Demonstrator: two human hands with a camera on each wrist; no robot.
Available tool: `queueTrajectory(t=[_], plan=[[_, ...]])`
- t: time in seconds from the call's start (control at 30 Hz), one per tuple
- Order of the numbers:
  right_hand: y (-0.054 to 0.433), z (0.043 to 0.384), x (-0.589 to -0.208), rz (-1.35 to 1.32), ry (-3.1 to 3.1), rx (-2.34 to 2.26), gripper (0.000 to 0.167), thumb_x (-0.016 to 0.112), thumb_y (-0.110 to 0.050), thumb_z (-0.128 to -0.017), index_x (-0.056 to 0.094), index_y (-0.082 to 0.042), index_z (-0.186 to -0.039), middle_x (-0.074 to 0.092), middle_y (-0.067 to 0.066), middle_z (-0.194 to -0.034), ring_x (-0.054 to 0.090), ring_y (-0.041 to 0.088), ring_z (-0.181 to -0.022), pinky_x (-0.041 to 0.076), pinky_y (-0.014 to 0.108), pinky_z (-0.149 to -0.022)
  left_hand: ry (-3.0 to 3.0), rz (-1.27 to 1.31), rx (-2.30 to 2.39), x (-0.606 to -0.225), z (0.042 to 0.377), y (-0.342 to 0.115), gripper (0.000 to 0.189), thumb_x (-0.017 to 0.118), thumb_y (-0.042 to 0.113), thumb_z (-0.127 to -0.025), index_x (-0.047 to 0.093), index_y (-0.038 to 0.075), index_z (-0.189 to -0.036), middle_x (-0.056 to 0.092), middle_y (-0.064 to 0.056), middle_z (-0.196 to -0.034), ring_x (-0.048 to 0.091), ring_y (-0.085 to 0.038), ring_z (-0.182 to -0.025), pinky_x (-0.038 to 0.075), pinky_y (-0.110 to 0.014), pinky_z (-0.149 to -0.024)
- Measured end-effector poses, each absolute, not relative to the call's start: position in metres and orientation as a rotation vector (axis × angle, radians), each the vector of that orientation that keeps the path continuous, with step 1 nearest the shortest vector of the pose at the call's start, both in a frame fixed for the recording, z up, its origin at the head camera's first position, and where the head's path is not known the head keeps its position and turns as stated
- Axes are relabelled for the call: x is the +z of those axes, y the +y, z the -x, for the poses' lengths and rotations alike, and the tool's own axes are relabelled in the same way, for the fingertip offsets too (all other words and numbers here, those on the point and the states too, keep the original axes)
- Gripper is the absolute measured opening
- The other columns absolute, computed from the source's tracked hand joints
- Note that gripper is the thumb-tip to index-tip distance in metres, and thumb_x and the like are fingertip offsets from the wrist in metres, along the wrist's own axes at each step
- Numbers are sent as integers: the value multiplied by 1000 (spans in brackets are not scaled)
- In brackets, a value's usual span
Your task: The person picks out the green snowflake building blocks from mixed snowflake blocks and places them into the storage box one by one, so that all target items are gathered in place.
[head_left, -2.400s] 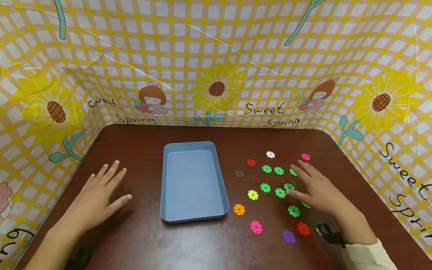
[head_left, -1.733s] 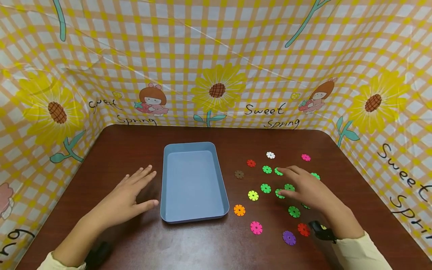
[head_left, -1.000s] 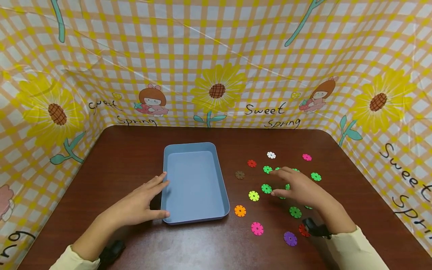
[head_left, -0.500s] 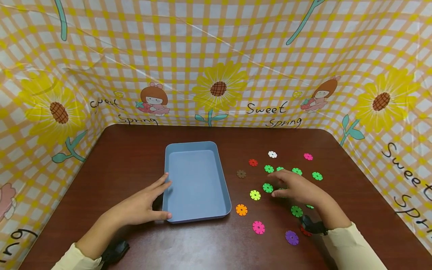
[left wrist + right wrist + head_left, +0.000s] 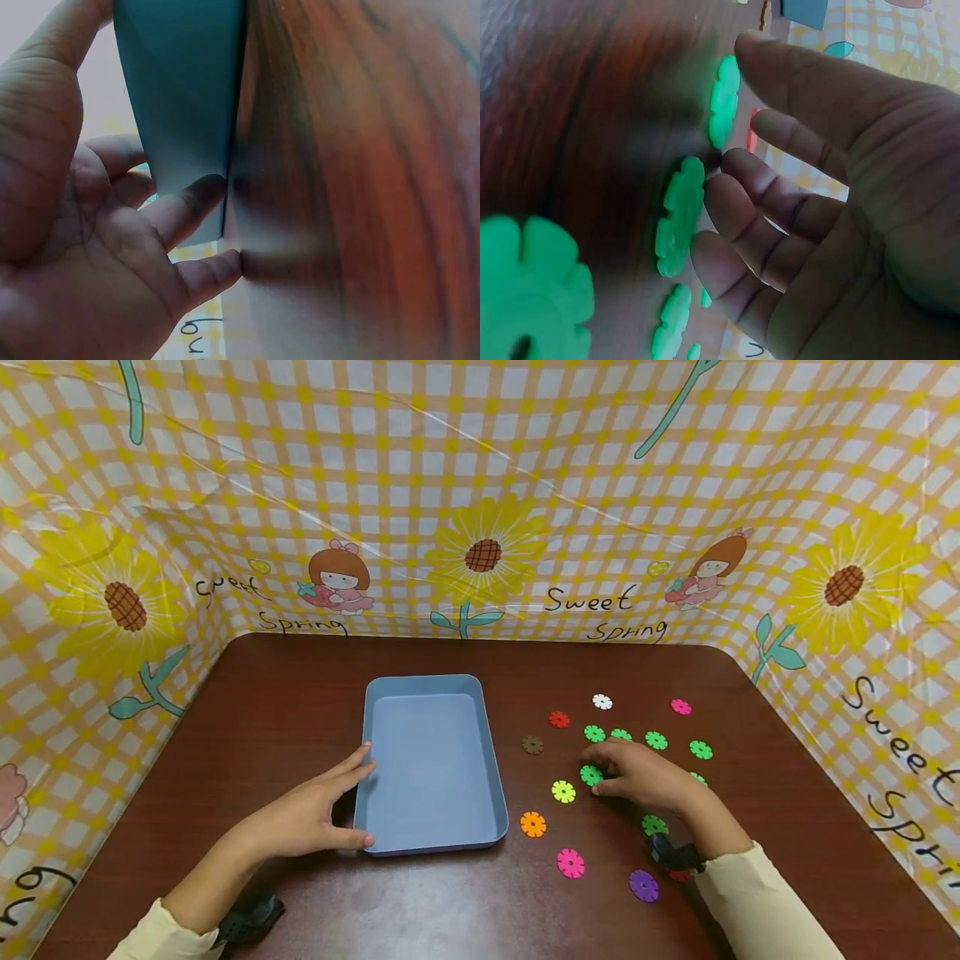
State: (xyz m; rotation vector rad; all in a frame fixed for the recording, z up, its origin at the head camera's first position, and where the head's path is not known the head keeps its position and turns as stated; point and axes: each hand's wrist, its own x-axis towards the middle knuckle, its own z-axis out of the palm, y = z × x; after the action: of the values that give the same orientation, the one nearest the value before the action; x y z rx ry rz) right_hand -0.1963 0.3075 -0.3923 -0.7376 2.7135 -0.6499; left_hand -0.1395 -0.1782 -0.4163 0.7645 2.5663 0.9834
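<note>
A blue-grey rectangular tray [image 5: 438, 760] with nothing in it lies on the table. My left hand [image 5: 300, 817] rests at its left side, fingers spread, with fingertips and thumb at the rim. From the left wrist, the lower fingers touch the tray's outer wall [image 5: 180, 97] and the tabletop. My right hand [image 5: 648, 781] hovers low among the notched plastic discs, thumb and fingers bent loosely around a green disc [image 5: 590, 775] that lies flat. In the right wrist view the thumb tip is right at that disc [image 5: 724, 105], and the other fingertips are beside another green disc [image 5: 681, 217].
Around the right hand lie more discs: brown [image 5: 532, 744], red [image 5: 559, 719], white [image 5: 602, 702], yellow [image 5: 563, 791], orange [image 5: 533, 824], pink [image 5: 571, 863] and purple [image 5: 643, 886]. A checked sunflower cloth [image 5: 480, 460] walls the table's back and sides.
My left hand has moved right, from the bare tabletop to the tray's left rim. My right hand has moved left and lowered over the green discs, its fingers curving more.
</note>
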Motion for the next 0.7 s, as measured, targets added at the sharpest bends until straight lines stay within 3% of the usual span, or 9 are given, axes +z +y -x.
queueTrajectory(t=[0.4, 0.7], plan=[[304, 199, -399, 766, 2741, -638, 31, 75, -10, -88, 66, -5, -117, 57, 4, -107, 53, 21, -92, 47, 36, -77, 2463, -800, 1063, -423, 141, -183, 105, 77, 49, -84, 17, 6, -159, -3, -2, -167, 12, -27, -150, 31, -54, -108], [303, 198, -399, 811, 2767, -557, 19, 76, -12, -88, 65, -10, -103, 57, 1, -102, 52, 20, -91, 47, 38, -77, 2440, -810, 1079, -421, 142, -183, 105, 76, 51, -84, 17, 6, -159, -3, -1, -167, 11, -27, -150, 30, -55, -109]])
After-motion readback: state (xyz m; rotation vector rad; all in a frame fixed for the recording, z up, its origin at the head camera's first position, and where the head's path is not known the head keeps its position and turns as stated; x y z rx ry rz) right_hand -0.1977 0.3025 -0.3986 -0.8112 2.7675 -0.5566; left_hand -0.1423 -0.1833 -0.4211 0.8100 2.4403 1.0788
